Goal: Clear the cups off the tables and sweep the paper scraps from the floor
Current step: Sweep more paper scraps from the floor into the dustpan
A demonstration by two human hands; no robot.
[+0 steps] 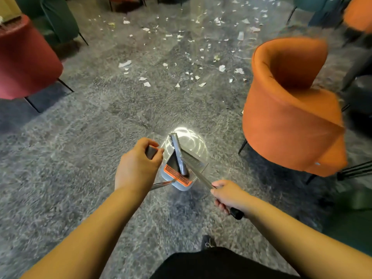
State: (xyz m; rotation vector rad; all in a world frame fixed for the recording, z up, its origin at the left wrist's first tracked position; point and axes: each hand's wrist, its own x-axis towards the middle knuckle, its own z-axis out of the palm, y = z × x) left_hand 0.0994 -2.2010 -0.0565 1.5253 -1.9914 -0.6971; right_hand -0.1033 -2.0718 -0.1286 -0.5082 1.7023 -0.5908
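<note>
Scraps (124, 63) far ahead, broom (179, 156) in right hand (227, 195)

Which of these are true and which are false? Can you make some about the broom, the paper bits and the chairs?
1. Both hands are holding handles. True: the left hand grips the dustpan handle, and the right hand grips the broom handle.
2. The paper scraps are already in the dustpan. False: the paper scraps lie spread on the floor ahead.
3. An orange chair stands to the right. True.
4. The broom head is sweeping the scraps. False: it sits in the dustpan, apart from them.
5. The person holds a cup. False: no cup is in either hand.
</note>
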